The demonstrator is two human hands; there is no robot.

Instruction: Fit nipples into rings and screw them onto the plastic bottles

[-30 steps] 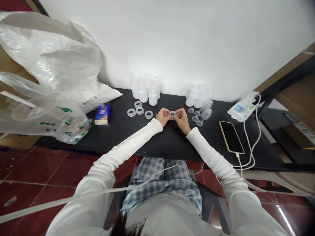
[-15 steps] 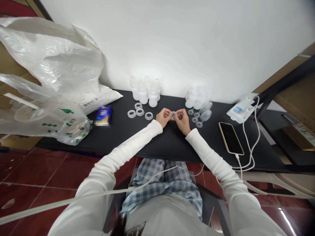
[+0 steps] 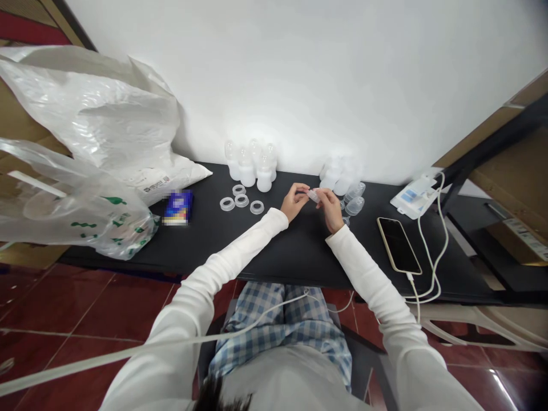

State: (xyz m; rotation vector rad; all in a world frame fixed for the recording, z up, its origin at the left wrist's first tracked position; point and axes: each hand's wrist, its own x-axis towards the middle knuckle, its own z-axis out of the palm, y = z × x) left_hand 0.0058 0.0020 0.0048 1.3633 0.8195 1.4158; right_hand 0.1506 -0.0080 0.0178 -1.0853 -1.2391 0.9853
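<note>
A whitish translucent bottle collar ring [image 3: 314, 196] is held tilted on edge above the black table. My right hand [image 3: 332, 209] pinches it from the right, fingers curled round its rim. From the left, my left hand [image 3: 294, 201] closes thumb and index finger at its other side; the exact contact there is too small to make out. Clear teats [image 3: 346, 220] lie partly hidden behind my right hand, beside two clear dome caps [image 3: 354, 205]. Several loose collar rings [image 3: 257, 207] lie left of my left hand.
Several white bottles with clear domes [image 3: 264, 171] stand against the wall, and more white bottles [image 3: 340, 174] farther right. A phone [image 3: 399, 245] with a charging cable lies on the right. Plastic bags [image 3: 115, 211] and a blue box [image 3: 178, 207] occupy the left.
Both hands have shifted slightly right, and the ring has gone from facing up to tilted on edge. My right hand now covers some of the teats. The view has tipped a little.
</note>
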